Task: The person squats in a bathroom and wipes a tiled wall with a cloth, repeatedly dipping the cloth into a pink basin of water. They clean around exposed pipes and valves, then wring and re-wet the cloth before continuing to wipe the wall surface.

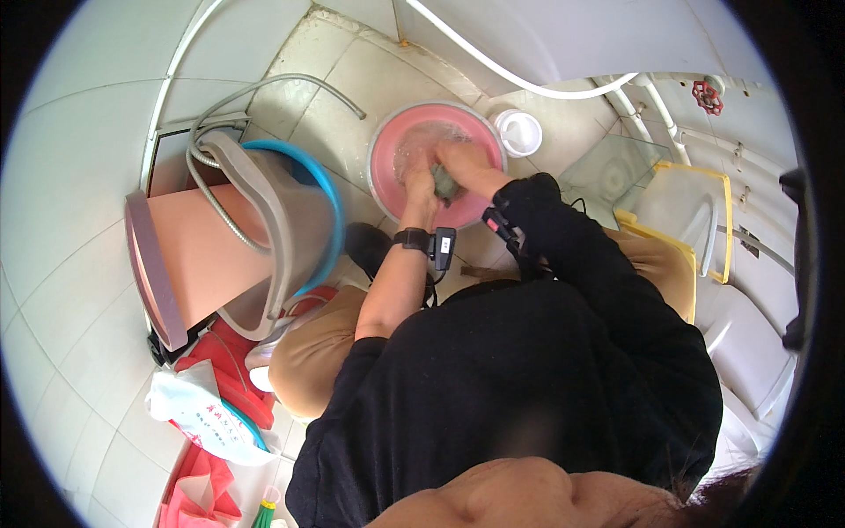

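Note:
A pink plastic basin (385, 158) with a pale rim stands on the tiled floor in front of me, with sudsy water in it. Inside it, my left hand (420, 173) and my right hand (460, 162) are close together. A wet grey-green cloth (445, 185) is bunched between them, gripped from both sides. My fingertips are partly hidden by the hands themselves and the suds. Beside the basin's upper right rim is a small white plastic tub (521, 133) with something white inside.
At left, a flexible metal hose (198, 158) drapes over a tilted grey tub (300, 198) and a blue basin (337, 224). Glass panes (607, 168), a yellow-edged panel (729, 224) and white pipes (660, 119) with a red valve handle (708, 97) are at right. A plastic bag (204, 419) lies lower left.

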### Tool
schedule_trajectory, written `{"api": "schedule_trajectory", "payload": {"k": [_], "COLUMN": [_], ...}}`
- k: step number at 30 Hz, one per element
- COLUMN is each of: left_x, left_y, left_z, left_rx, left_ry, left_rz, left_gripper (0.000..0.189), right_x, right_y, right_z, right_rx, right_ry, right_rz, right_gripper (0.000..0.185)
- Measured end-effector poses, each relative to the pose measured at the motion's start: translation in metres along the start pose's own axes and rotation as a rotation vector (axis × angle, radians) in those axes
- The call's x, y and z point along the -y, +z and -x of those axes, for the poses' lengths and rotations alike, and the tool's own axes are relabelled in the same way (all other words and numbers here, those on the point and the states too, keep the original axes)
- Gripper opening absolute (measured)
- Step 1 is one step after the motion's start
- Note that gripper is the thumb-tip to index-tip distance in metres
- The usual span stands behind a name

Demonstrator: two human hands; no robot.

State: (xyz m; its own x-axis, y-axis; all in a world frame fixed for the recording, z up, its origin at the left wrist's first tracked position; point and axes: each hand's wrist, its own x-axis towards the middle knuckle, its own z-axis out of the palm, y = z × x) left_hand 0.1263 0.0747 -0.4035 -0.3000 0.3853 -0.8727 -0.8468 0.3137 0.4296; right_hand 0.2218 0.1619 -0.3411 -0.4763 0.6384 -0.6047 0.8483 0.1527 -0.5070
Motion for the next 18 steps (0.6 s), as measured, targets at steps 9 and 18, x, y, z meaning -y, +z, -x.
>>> {"api": "schedule_trajectory", "payload": {"k": [9,18], "left_x": [-0.003,0.009], "left_y": [-0.006,-0.041], "left_z": [-0.003,-0.033], "left_rx": [-0.028,0.457], "left_ry": [-0.254,-0.265], "left_rz": [-0.115,0.301], "left_gripper": [0.05,0.043], "right_x": [-0.012,0.016], "right_y": [0.02,0.038], "right_z": [-0.004,0.017], "right_rx": [-0.053,0.018], "right_ry": [0.028,-0.467], "right_rz": [0.095,-0.263], "right_gripper": [0.036,0.018]}}
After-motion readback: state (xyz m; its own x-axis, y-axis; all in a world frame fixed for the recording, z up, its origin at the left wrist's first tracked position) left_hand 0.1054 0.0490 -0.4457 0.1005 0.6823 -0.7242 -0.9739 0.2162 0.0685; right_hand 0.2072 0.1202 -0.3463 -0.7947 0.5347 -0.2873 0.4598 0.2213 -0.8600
